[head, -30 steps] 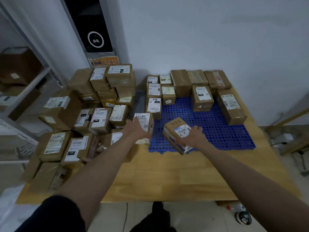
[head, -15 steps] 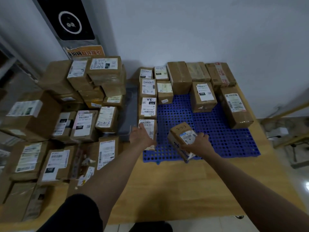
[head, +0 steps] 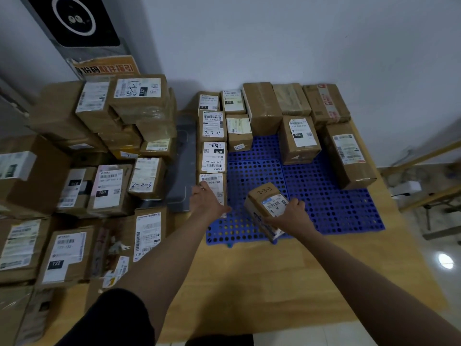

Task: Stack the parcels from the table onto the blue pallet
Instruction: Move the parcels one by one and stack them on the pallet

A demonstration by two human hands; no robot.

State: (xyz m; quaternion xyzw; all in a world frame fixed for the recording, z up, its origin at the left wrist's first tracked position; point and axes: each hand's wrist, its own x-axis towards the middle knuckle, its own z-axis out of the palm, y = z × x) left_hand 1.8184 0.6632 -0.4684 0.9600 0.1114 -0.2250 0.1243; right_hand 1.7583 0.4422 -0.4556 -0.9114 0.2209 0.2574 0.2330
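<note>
The wooden desk (head: 249,283) stands against a pale wall (head: 274,33). On it lies the blue pallet (head: 324,208), with parcels along its 9, 12 and 3 o'clock edges. The right hand (head: 290,217) grasps a tilted parcel (head: 264,206) at the pallet's 6 o'clock edge. The left hand (head: 208,203) rests with loose fingers on the labelled parcel (head: 214,186) at 8 o'clock. More boxes (head: 104,156) are piled at the desk's 9 o'clock side.

Left-edge parcels (head: 15,171) are cut off, their labels blurred.
</note>
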